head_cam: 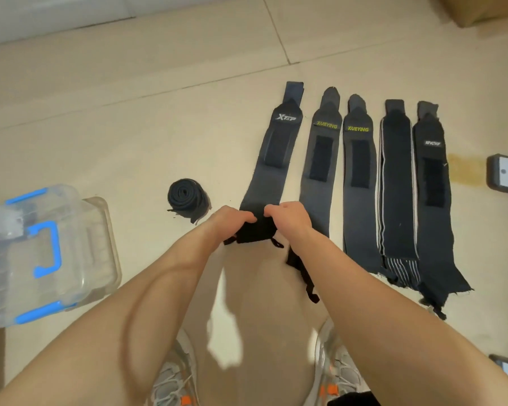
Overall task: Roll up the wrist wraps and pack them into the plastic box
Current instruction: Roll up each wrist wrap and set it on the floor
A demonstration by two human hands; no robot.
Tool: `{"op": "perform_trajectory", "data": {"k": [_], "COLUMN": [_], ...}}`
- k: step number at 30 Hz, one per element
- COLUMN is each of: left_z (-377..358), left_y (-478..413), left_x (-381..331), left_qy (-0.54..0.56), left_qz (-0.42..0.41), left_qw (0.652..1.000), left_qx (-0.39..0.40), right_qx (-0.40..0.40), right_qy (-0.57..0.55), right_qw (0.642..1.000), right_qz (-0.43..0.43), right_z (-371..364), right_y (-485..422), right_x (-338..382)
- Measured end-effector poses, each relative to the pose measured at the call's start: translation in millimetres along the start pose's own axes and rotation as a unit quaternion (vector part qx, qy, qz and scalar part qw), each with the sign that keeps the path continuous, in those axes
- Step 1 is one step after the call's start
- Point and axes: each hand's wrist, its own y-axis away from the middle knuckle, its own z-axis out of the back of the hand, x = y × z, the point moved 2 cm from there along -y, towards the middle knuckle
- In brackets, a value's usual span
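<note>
Reaches forward and down with both bare forearms converging. Holds left grip (235,220) and right grip (291,215) side by side, knuckles up, fingers curled under, pinching the near end of a wrist wrap (269,171).

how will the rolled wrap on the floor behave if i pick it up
The rolled wrap is soft fabric, so probably light and squashy. Its tail lies loose, so it may unwind when lifted. Round, so a push might roll it.
</note>
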Motion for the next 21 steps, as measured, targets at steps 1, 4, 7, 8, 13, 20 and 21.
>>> {"op": "perform_trajectory", "data": {"k": [1,4,7,8,13,20,21], "left_z": [4.9,20.3,37.9,43.5,67.8,106.2,109.7], "left_y": [10.3,46.2,88.2,101.6,180.1,289.6,303.7], "left_x": [-8.2,-33.5,-52.7,-58.9,-96.9,-127.0,-127.7], "left_qy": [0.008,0.047,0.108,0.123,0.245,0.413,0.426], "left_qz": [-0.015,-0.076,-0.114,-0.128,-0.181,-0.217,-0.233], "left_qw": [1.0,0.996,0.988,0.984,0.952,0.878,0.865], "left_qx": [0.011,0.014,-0.008,-0.013,0.004,0.108,0.126], "right_qx": [-0.008,-0.045,-0.08,-0.089,-0.049,0.034,0.03], "right_qy": [-0.005,-0.032,-0.077,-0.09,-0.148,-0.054,-0.048], "right_qw": [1.0,0.997,0.988,0.985,0.973,0.933,0.926], "right_qz": [0.01,0.049,0.106,0.114,0.173,0.354,0.374], "right_z": [5.4,23.8,44.0,50.7,89.5,152.8,157.6], "right_y": [8.8,36.6,74.6,88.8,164.0,262.9,272.7], "right_x": [9.4,34.1,57.9,65.4,105.6,130.9,133.2]}}
